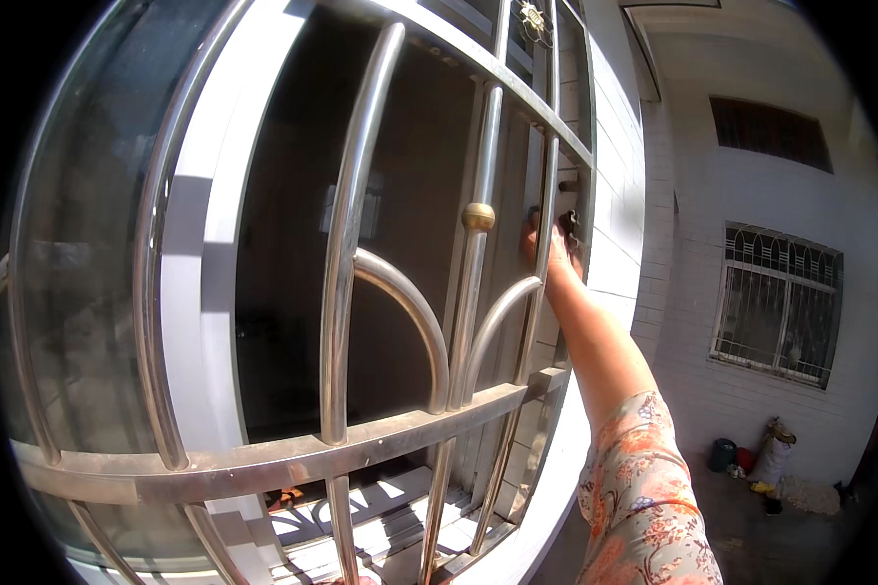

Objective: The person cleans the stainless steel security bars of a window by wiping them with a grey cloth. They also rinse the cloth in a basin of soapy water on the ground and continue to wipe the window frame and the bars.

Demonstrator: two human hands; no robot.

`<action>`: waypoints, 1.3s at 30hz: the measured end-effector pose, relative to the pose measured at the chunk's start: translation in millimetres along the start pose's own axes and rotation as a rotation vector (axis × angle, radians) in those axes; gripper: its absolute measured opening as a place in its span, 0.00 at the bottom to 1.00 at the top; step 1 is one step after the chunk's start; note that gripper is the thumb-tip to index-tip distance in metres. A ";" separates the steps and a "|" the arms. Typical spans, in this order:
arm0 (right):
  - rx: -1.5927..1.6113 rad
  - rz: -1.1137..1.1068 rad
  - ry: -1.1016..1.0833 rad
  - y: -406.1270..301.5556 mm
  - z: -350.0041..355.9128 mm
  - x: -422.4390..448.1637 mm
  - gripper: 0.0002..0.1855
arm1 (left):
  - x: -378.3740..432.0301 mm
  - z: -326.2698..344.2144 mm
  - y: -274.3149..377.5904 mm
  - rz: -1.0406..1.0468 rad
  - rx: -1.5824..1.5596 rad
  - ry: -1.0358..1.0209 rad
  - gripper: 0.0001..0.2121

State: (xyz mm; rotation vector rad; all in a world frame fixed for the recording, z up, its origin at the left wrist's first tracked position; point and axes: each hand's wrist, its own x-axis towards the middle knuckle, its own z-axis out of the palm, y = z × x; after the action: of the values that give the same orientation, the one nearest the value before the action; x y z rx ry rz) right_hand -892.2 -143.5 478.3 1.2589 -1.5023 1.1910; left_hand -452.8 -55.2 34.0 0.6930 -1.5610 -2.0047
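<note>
My right hand [560, 245] reaches in behind the outermost upright bar [550, 190] of a stainless-steel window grille, close to the tiled side of the opening. A small dark crumpled thing [571, 223] shows at the hand's outer edge. The bar partly covers the fingers, so their grip is unclear. Of my left hand [366, 580], only a sliver of skin seems to show at the bottom edge, beside a lower bar. The grille's flat crossbar [263, 469] runs below, with curved tubes and a brass-coloured ball [478, 216] above it.
A white window frame [197, 292] and a glass pane [91, 256] stand behind the bars at left. The sill [380, 504] lies in striped sunlight. Farther right are a white wall, a barred window [779, 303], a dark bucket [722, 455] and a filled sack [772, 457].
</note>
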 end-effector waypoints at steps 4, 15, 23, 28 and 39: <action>-0.009 -0.353 -0.152 -29.5 -24.8 -79.6 0.03 | 10.7 -5.0 3.9 0.029 -0.040 -0.001 0.14; -0.850 -0.620 -0.092 -34.9 -83.2 -4.6 0.07 | -80.2 -49.0 -74.6 -0.244 1.276 0.149 0.17; -0.401 -0.413 -0.207 30.3 -27.8 8.2 0.18 | -48.6 -29.9 -45.5 -0.236 1.287 0.135 0.14; -0.560 -0.332 -0.653 -28.8 -44.1 -86.5 0.12 | 8.9 -3.9 5.7 0.006 -0.047 -0.025 0.10; -0.989 -0.587 -0.217 -32.8 -74.0 -11.2 0.07 | 16.6 -0.2 -4.2 -0.022 -0.168 -0.122 0.12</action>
State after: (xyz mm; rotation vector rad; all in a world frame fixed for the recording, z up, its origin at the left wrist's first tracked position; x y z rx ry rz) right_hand -856.8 -70.5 488.3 0.9985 -1.4154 -0.1115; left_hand -465.3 -65.5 28.3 0.5332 -1.4355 -2.2003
